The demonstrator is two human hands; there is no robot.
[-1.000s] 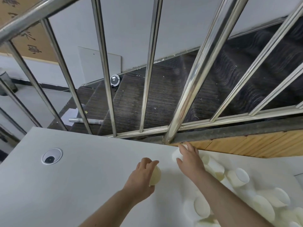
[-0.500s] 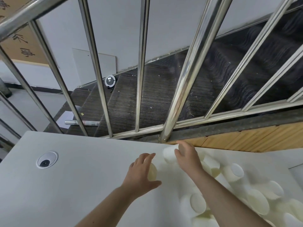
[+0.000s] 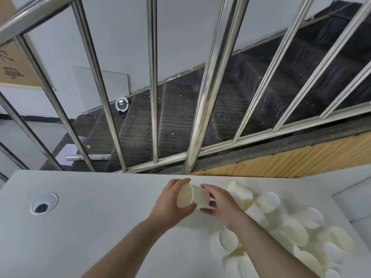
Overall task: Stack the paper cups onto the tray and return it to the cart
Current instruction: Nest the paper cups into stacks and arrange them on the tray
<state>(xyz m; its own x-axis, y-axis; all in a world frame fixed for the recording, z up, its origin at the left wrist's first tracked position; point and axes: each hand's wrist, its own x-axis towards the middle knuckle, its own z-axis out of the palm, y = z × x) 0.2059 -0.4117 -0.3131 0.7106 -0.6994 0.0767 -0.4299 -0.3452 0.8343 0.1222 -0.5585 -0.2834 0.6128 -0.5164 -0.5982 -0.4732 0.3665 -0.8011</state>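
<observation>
A white bench (image 3: 84, 227) is carrying loose white paper cups (image 3: 295, 233), lying scattered on their sides across its right part. A round cable grommet (image 3: 43, 203) is sitting in its left part.

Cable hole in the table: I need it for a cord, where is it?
The cable hole is in the white table at the left of the head view, well left of both hands.
</observation>
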